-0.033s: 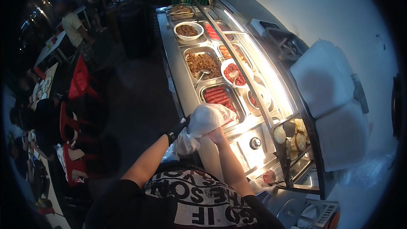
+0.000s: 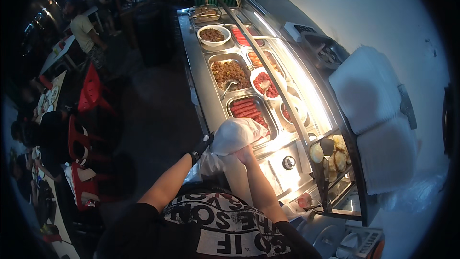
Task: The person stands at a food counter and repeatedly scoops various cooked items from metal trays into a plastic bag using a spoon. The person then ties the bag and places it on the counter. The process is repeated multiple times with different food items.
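"What's that person holding over there?"

"A white plastic bag (image 2: 237, 136), bulging and crinkled, up above the near edge of the food bench (image 2: 203, 74). It covers the near corner of the tray of red sausages (image 2: 245, 109)."

"Both hands on it?"

"Yes. The left hand (image 2: 206, 143), in a black glove, grips the bag at its left side. The right hand (image 2: 246, 154) holds it from below on the other side; most of those fingers are hidden from here."

"Can you see what's inside?"

"No, I can't tell through the plastic."

"And beyond the sausages?"

"A steel pan of browned, chopped food (image 2: 229, 73) with a serving spoon (image 2: 231, 82) in it. Just right of that, a white bowl of red food (image 2: 274, 92) with its own spoon. Farther along stands a white bowl of brown food (image 2: 212, 35)."

"Those look like fried eggs (image 2: 316, 152) at this end."

"Yes, by the glass, near the stacked white containers (image 2: 366, 88). Over to the left, well apart from the bench, there are red chairs (image 2: 90, 91) and someone standing in a pale shirt (image 2: 82, 32)."
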`<state>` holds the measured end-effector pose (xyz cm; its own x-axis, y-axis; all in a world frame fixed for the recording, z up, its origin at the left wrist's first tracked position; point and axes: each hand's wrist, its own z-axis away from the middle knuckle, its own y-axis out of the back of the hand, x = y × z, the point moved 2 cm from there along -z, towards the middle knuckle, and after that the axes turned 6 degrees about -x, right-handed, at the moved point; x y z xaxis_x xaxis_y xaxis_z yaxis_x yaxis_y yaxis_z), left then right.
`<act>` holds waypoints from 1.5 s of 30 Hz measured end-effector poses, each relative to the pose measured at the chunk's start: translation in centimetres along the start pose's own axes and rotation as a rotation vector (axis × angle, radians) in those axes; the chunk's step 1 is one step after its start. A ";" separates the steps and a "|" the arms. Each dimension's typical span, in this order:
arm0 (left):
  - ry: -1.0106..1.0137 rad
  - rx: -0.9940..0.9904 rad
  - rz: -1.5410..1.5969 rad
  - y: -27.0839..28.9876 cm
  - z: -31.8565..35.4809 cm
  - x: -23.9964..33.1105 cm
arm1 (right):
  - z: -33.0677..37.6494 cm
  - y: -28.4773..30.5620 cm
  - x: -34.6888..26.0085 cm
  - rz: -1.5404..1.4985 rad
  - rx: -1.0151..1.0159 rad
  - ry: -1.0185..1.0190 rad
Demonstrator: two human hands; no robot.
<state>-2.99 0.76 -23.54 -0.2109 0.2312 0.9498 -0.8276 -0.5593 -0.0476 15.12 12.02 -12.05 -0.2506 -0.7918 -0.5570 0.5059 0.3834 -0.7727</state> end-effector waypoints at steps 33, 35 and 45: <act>-0.182 -0.318 0.146 -4.6 16.6 29.7 | 13.9 -20.0 -7.7 1.119 0.084 0.625; -0.231 -0.296 0.079 -4.7 16.8 29.4 | 14.1 -20.5 -7.9 1.073 0.069 0.625; -0.072 -0.304 0.451 -5.6 18.5 33.7 | 13.3 -20.5 -8.9 1.038 -0.070 0.702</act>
<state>4.18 -3.08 14.46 -0.5518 -0.0394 0.8331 -0.7789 -0.3326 -0.5317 17.90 4.85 12.80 -0.1560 0.3133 -0.9368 0.6883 0.7147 0.1244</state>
